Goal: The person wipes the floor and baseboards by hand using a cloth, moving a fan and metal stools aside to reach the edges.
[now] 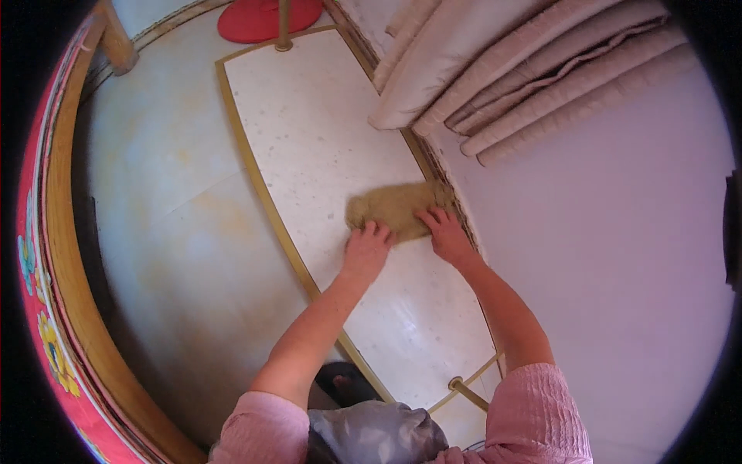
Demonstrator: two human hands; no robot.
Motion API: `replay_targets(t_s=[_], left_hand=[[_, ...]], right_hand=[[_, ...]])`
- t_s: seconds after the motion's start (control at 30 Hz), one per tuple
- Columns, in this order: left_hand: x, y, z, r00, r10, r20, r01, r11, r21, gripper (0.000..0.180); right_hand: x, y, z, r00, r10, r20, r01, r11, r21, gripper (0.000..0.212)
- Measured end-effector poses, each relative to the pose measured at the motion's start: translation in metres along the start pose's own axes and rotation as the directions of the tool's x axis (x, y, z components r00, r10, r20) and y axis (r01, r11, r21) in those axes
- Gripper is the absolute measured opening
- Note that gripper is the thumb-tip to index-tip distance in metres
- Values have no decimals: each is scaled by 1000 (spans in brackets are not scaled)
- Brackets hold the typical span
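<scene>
Lying across a long white tabletop (309,131), a brown cloth (398,205) is touched along its near side by both bare hands. Its left end is covered in part by the left hand (369,243), whose fingers are bent and held close together; its right part is met by the right hand (448,232), whose fingers are spread somewhat apart. Whether the fabric is pinched or only pressed by either hand cannot be told. The wall-side edge is reached, or nearly so, by the cloth's right end, while a wide stretch of white surface is left between its other end and the gold rim (267,203). More surface is offered lengthwise, beyond the cloth and nearer the body. Movement toward the right is bounded by the pale wall (610,232), and the far part of that side is overhung by a beige curtain (510,77). The two ends are marked by a far post (284,23) and a near post (470,393). A red round object (247,22) is seen past the far end; at left, across the pale floor (185,185), a curved wooden frame (77,309) is topped by a red floral cover (50,340).
</scene>
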State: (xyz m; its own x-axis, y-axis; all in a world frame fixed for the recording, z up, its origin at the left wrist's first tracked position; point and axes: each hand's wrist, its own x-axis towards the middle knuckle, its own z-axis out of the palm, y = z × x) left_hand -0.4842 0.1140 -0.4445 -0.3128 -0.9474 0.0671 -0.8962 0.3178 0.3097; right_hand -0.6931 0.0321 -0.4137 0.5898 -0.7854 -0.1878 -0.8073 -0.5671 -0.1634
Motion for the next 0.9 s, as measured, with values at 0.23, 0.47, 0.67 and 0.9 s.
replay_targets(t_s=[0.23, 0.47, 0.67, 0.9], left_hand=[[-76, 97, 17, 877, 452, 162, -382, 862, -332, 17], [-181, 110, 24, 684, 716, 139, -513, 608, -606, 8], [-118, 53, -20, 599, 504, 622, 70, 741, -668, 13], [-54, -91, -122, 946, -213, 243, 300, 857, -419, 32]], right_hand=[[-191, -21, 31, 975, 162, 151, -177, 980, 94, 44], [-272, -108, 57, 843, 11, 537, -263, 880, 396, 36], [-181, -95, 28, 580, -204, 789, -420, 755, 504, 42], [29, -121, -42, 975, -143, 171, 97, 963, 250, 49]])
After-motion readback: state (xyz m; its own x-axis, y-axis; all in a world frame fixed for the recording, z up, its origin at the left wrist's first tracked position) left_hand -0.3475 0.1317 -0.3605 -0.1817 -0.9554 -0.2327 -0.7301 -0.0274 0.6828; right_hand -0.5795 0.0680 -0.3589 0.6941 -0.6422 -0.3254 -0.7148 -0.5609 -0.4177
